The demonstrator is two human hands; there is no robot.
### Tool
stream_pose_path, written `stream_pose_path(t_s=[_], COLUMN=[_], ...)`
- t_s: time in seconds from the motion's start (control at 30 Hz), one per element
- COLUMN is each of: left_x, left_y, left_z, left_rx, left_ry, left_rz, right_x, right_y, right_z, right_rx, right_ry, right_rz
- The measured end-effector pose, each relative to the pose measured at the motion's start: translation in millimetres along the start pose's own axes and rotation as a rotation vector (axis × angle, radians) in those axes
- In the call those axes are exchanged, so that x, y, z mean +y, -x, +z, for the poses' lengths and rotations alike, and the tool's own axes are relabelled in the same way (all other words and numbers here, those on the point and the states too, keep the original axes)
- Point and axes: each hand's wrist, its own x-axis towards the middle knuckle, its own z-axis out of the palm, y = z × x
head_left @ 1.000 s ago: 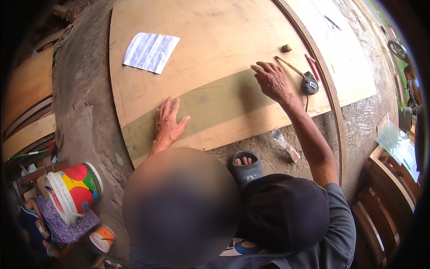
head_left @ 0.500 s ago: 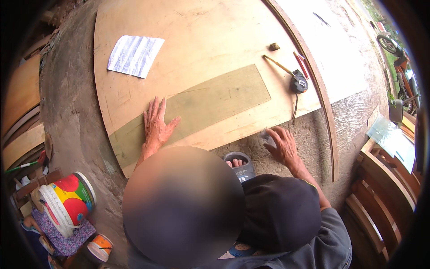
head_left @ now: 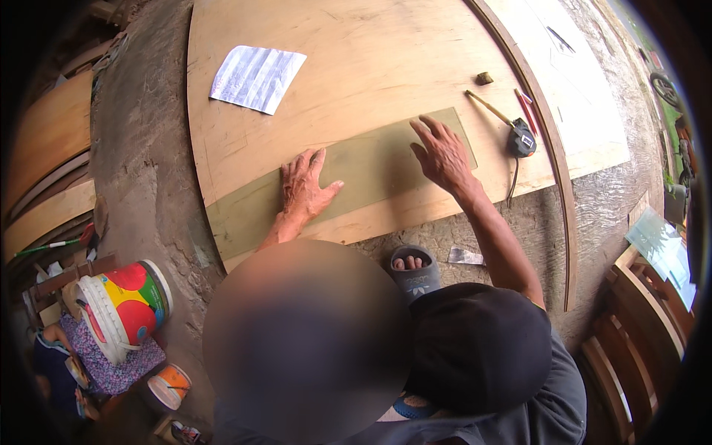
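Observation:
A long greenish rectangular panel (head_left: 363, 167) lies flat on a large pale plywood sheet (head_left: 341, 52). My left hand (head_left: 305, 187) rests on the panel's left half, with fingers spread. Toward the right end, my right hand (head_left: 443, 154) is over the panel with its fingers stretched out, holding nothing. Whether its palm touches the surface I cannot tell. Right of it on the plywood is a dark tape measure (head_left: 522, 139) with some yellow blade out. Beside that lie a red pen (head_left: 526, 111) and a small brown block (head_left: 484, 78).
A striped paper sheet (head_left: 258, 79) lies at the plywood's upper left. A long wooden strip (head_left: 545, 119) crosses its right side. On the ground are a small greyish scrap (head_left: 466, 256) and a sandalled foot (head_left: 412, 271). A colourful bucket (head_left: 130, 308) stands lower left, wooden slats (head_left: 630, 326) lower right.
My right hand has let go of the greyish scrap, which now lies on the ground, and moved up over the panel. The whole view has shifted; my left hand stays on the panel.

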Motion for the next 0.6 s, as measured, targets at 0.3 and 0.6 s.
stream_pose_path(t_s=[0.3,0.6], left_x=[11.5,45.4], left_y=[36.8,79.9], left_z=[7.6,22.7], left_rx=[-0.021,0.268], left_ry=[0.014,0.158], left_rz=[0.039,0.212], right_x=[-8.6,-31.2], right_y=[17.2,71.7], right_z=[14.0,-6.2], right_rx=[-0.153,-0.007], right_ry=[-0.027,-0.124], right_rz=[0.033,0.175])
